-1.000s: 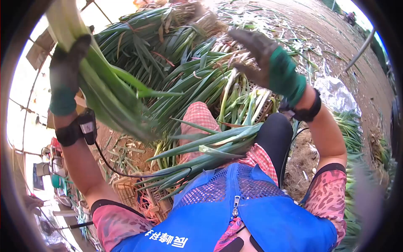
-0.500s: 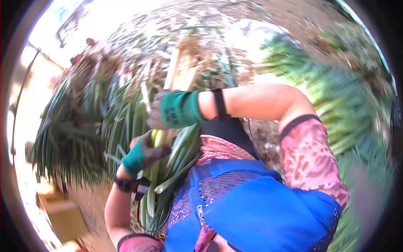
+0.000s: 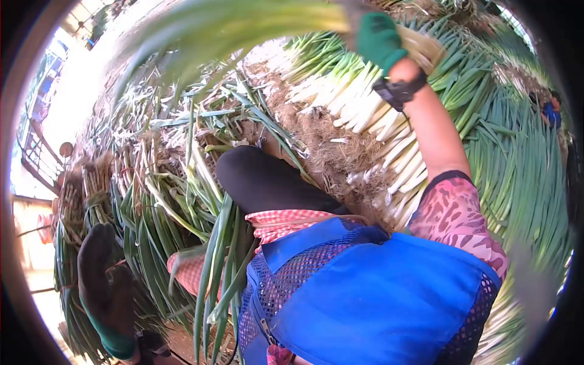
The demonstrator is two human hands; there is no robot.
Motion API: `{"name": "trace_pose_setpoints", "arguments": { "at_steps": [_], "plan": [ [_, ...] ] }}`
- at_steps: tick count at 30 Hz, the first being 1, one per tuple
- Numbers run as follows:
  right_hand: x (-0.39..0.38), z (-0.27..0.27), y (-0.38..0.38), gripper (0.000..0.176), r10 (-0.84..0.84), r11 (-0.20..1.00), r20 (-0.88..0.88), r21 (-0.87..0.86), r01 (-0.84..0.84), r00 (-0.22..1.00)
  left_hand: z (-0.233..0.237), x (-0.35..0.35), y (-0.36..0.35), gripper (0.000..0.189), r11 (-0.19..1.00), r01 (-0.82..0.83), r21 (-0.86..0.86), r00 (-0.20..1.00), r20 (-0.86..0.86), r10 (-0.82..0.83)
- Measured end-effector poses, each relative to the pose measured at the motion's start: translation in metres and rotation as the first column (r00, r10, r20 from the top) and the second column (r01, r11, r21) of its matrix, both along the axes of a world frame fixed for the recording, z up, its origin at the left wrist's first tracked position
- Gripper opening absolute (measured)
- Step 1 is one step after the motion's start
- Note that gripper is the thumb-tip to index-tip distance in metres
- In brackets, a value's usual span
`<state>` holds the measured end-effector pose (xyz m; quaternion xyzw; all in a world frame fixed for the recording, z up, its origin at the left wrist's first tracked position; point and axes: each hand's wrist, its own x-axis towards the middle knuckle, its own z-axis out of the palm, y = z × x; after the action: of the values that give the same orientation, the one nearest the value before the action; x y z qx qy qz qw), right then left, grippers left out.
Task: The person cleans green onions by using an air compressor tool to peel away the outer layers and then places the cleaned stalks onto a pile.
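My right hand [image 3: 378, 44], in a green and grey glove, is raised at the top and closed around a bunch of green onions [image 3: 243, 27]. Their leaves sweep to the left, smeared by motion. Beneath it lies a long row of green onions [image 3: 389, 121], white ends toward the middle. At the lower left, my gloved left hand [image 3: 106, 280] has its fingers stretched out and the thumb apart, with nothing seen in it. It is beside tied bundles of green onions [image 3: 152, 243]. Loose green onion leaves [image 3: 222, 274] lie by my lap.
Cut leaves and trimmings [image 3: 182, 115] cover the ground ahead. Dry roots [image 3: 328, 146] are heaped between my knee [image 3: 261, 176] and the row. Another person [image 3: 551, 112] is at the far right. A metal frame [image 3: 39, 146] stands at the far left.
My right hand has moved from the stalks at my lap up and to the right, carrying a bunch. My left hand has let go and shifted down and left. The view has turned.
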<state>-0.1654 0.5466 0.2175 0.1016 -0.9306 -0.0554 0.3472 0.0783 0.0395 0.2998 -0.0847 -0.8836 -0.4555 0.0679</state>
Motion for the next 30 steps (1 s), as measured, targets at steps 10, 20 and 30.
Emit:
{"name": "trace_pose_setpoints", "arguments": {
  "at_steps": [10, 20, 30],
  "plan": [
    [0.030, -0.245, 0.304, 0.050, -0.584, 0.220, 0.631, -0.483, 0.848, 0.511, -0.073, -0.040, -0.008, 0.044, 0.990, -0.121, 0.069, 0.893, 0.444, 0.079],
    [0.022, -0.324, 0.291, 0.065, -0.276, 0.065, 0.943, -0.173, 0.983, 0.184, -0.214, -0.072, -0.020, 0.046, 0.994, -0.040, 0.101, 0.708, 0.704, -0.043],
    [0.029, -0.344, 0.290, 0.071, -0.217, -0.111, 0.926, -0.339, 0.934, 0.310, -0.308, -0.091, -0.012, 0.070, 0.984, -0.045, -0.171, 0.475, 0.863, 0.171]
  ]
}}
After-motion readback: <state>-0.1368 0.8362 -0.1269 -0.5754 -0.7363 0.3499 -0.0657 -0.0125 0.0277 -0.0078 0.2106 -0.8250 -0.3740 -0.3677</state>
